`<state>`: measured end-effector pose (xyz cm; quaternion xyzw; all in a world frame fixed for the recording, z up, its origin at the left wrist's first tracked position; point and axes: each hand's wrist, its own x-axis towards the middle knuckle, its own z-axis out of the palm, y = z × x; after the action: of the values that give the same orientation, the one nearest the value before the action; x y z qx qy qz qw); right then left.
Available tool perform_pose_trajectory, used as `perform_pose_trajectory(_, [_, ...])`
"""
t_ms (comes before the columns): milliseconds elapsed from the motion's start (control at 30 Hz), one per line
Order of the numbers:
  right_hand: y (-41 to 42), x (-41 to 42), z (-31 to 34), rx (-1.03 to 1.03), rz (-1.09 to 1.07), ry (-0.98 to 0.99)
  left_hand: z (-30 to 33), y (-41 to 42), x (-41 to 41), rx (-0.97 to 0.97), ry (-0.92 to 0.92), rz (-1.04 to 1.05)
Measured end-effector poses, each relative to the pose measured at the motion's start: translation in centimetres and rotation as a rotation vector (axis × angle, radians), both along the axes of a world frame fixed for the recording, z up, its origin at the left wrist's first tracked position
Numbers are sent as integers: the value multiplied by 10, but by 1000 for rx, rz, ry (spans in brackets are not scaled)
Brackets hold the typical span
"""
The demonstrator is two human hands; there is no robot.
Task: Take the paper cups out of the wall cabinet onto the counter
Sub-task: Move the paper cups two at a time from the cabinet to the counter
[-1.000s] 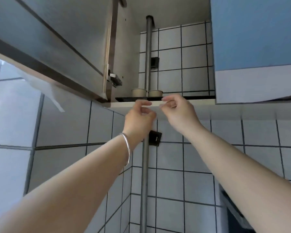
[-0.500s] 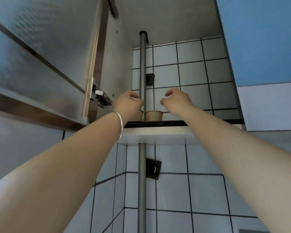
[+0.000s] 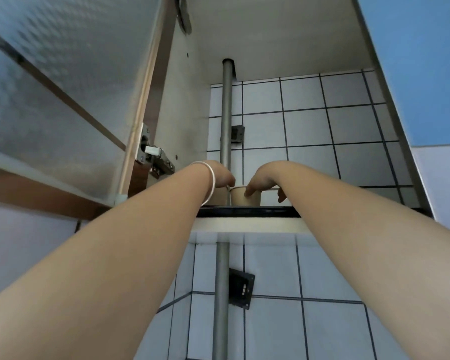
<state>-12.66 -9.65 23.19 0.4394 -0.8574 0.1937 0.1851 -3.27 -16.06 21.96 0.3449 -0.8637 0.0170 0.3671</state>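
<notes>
Two tan paper cups stand side by side on the wall cabinet's bottom shelf (image 3: pixel 247 212). My left hand (image 3: pixel 222 175), with a silver bangle on the wrist, curls down over the left paper cup (image 3: pixel 219 196) and hides most of it. My right hand (image 3: pixel 264 178) is clamped over the right paper cup (image 3: pixel 244 199), thumb on its near wall and fingers past its far rim. Both cups still rest on the shelf.
The open cabinet door (image 3: pixel 63 105) hangs at the left, its hinge (image 3: pixel 155 158) close to my left wrist. A grey vertical pipe (image 3: pixel 226 120) runs through the cabinet just behind the cups. A blue closed door (image 3: pixel 424 61) borders the right side. The wall behind is tiled.
Both hands have risen from the shelf's front edge into the cabinet and come down over the two cups. The view has tilted further upward.
</notes>
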Motion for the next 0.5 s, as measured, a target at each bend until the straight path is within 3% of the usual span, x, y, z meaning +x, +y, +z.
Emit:
perform_pose_trajectory(300, [-9,-12,-2,-43,36,-65,-4,-10,-5,-11,-30,45])
perform_pose_trajectory(500, [5,-9,1,-280,217,-261,2,-5,3,-101,68,77])
